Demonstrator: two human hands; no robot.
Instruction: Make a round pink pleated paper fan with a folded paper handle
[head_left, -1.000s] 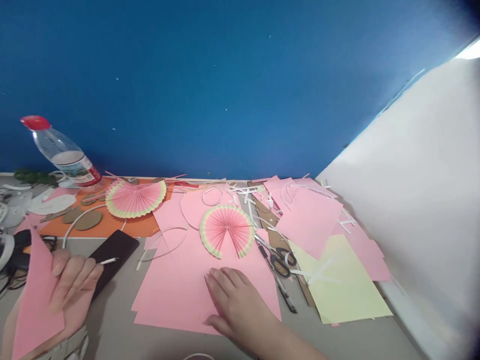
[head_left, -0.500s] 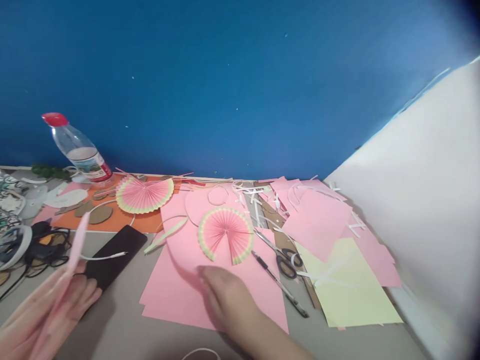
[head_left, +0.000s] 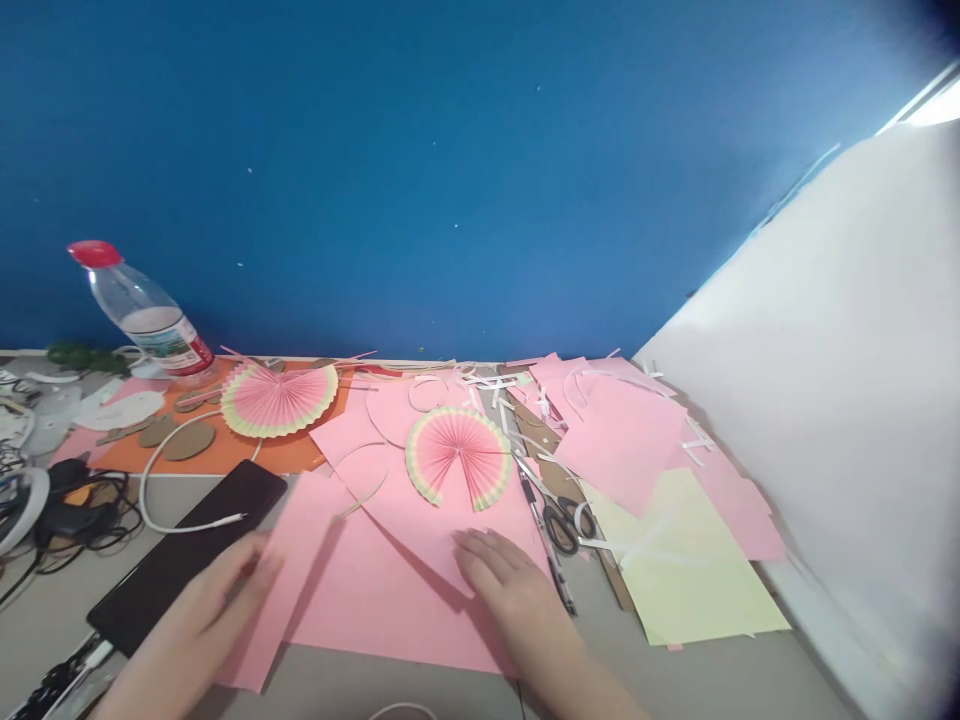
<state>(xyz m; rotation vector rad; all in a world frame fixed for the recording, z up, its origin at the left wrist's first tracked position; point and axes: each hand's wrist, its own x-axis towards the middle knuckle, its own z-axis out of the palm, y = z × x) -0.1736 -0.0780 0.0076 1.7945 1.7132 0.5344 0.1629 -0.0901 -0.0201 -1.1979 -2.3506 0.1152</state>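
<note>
My left hand (head_left: 214,610) is closed on the edge of a narrow pink paper piece (head_left: 289,570), held tilted over the left side of the pink sheets. My right hand (head_left: 514,590) lies with fingers stretched out on the curved-edged upper pink sheet (head_left: 420,530); its thumb is mostly hidden. Just beyond those fingers lies a pleated pink paper fan (head_left: 459,455) with a yellow-green rim and a gap at the front. A larger pink sheet (head_left: 375,610) is underneath.
A second pleated fan (head_left: 281,400) rests on orange paper (head_left: 127,455) near a bottle (head_left: 161,330). A phone (head_left: 187,550) and white cable (head_left: 195,525) are at left. Right are a pen (head_left: 551,550), scissors (head_left: 566,525), pale yellow paper (head_left: 697,570) and pink scraps (head_left: 630,430).
My left hand has brought the pink paper piece rightward to the sheets. My right hand has shifted right, and the upper sheet with it. The pen now lies against the scissors.
</note>
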